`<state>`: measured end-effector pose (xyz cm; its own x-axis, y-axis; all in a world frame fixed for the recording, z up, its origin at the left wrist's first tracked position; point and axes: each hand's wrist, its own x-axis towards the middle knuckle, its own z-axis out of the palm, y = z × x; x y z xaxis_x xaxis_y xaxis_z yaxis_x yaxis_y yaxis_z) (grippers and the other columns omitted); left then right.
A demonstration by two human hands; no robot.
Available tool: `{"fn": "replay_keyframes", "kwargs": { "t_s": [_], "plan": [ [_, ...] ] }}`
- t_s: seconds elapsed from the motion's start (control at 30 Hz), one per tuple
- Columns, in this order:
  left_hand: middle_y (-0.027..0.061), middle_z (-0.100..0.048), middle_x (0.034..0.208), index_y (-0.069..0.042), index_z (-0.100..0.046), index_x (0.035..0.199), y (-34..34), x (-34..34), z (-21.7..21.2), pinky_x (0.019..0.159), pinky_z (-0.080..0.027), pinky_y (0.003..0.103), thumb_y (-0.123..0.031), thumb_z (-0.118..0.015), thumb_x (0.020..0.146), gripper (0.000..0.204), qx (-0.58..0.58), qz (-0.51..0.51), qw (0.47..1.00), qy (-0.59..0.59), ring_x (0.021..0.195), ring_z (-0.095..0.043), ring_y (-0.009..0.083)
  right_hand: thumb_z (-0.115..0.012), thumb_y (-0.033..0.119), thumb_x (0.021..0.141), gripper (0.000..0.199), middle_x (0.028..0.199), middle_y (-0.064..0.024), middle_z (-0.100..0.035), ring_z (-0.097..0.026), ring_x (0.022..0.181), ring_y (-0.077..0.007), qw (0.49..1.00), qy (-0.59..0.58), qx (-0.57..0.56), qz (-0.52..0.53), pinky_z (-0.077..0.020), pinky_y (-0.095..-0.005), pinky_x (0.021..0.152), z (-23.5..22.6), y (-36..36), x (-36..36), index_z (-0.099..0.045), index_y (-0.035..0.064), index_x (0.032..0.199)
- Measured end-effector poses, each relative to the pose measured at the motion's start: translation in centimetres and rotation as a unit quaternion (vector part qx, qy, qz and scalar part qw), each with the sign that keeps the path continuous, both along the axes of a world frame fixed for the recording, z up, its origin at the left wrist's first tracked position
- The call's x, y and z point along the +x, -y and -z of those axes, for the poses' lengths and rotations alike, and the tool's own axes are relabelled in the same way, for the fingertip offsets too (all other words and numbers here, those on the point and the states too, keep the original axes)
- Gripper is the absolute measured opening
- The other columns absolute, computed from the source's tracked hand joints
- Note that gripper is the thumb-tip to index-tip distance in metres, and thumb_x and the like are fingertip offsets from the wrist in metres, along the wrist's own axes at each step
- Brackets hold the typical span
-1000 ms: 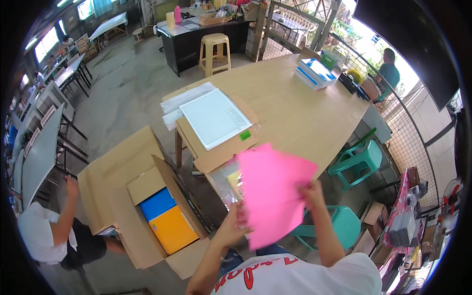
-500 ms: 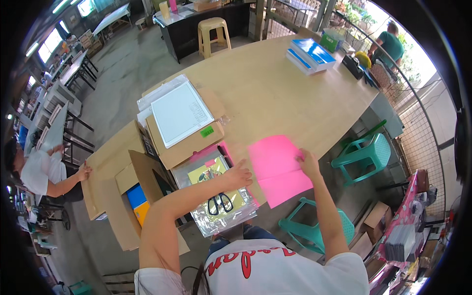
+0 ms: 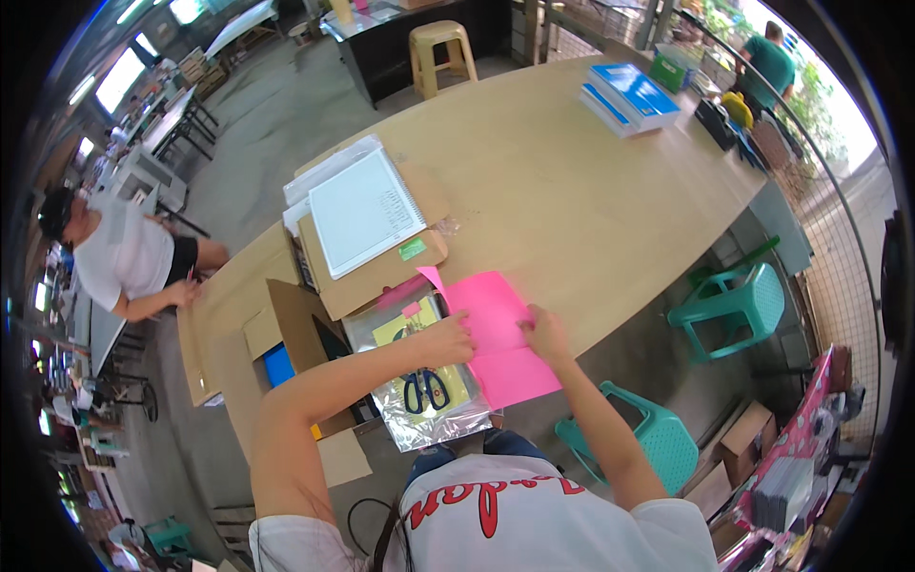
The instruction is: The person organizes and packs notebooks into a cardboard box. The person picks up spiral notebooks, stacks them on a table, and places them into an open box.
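1. Clock refs: centred on the pink sheet [image 3: 498, 305], 12 = away from the wearer.
2. Carton [image 3: 291, 315] at 9 o'clock, flaps up. Inside: blue item [image 3: 277, 363]. Left forearm blocks the rest, so no count of contents.
3. Plastic sleeve [image 3: 405, 439] at 8 o'clock, clear and shiny. Yellow cover [image 3: 457, 383] shows there; can't tell if it's inside or on top. Scissors [image 3: 425, 391], dark handles, lie over it.
4. Green box [image 3: 674, 69] at 1 o'clock, far end of the table [image 3: 543, 172]. Contents not readable.
5. Pink sheet: on the near edge of the table, right beside the sleeve, crease across it, between both hands.
6. Left hand [image 3: 450, 339]: fingers bent, on the sheet's 9 o'clock side. Pressing or pinching, can't tell.
7. Right hand [image 3: 545, 336]: fingertips at the sheet's 3 o'clock edge. Grip unclear too.
8. Counts: 1 pair of scissors; 1 spiral pad [image 3: 362, 214] on cardboard [image 3: 437, 253], 10 o'clock; 2 green stools [image 3: 729, 305], 3 and 4 o'clock; 1 beige stool [image 3: 443, 52], near 12. Blue-white books [image 3: 629, 95] stacked at 1 o'clock, number unclear.
9. Co-worker in a white shirt [image 3: 129, 248] at 9–10 o'clock, beyond the carton.
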<state>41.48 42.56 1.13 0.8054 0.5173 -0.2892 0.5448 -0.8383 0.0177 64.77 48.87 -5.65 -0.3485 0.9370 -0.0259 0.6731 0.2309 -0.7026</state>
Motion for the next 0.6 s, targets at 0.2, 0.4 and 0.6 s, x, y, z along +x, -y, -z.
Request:
{"fn": "replay_keyframes", "kwargs": {
  "t_s": [0.2,0.4,0.6],
  "plan": [
    [0.0036,-0.063,0.103,-0.020,-0.064,0.113,-0.5,2.4,1.5,0.112,-0.017,0.057,-0.013,-0.053,0.081,0.035,0.051,-0.047,0.992,0.102,0.106,-0.057,0.0216,-0.053,0.031,0.093,0.044,0.105,-0.0222,-0.062,-0.063,0.092,-0.0359,0.995,-0.093,0.003,-0.028,-0.0513,-0.0469,0.076,8.6,-2.0,-3.1,-0.046,0.0037,0.126],
    [0.0103,-0.047,0.133,-0.017,-0.056,0.123,13.8,-3.1,-2.5,0.105,-0.028,0.059,-0.024,-0.067,0.075,0.050,0.269,-0.499,0.751,0.338,0.122,-0.047,0.0290,-0.060,0.016,0.090,0.031,0.101,-0.0097,-0.062,-0.061,0.092,-0.0203,0.988,-0.129,0.028,0.086,-0.0507,-0.0336,0.076,-4.0,0.0,-3.3,-0.057,0.0025,0.118],
    [0.0232,-0.058,0.106,-0.001,-0.053,0.121,35.0,-16.2,10.5,0.086,-0.046,0.045,-0.036,-0.060,0.089,0.048,0.451,-0.824,0.131,0.317,0.102,-0.058,0.0411,-0.064,0.008,0.084,0.026,0.092,-0.0068,-0.062,-0.060,0.081,-0.0140,0.875,-0.366,-0.223,-0.225,-0.0494,-0.0271,0.073,-13.0,15.8,-24.2,-0.060,-0.0001,0.109]
  ]
}}
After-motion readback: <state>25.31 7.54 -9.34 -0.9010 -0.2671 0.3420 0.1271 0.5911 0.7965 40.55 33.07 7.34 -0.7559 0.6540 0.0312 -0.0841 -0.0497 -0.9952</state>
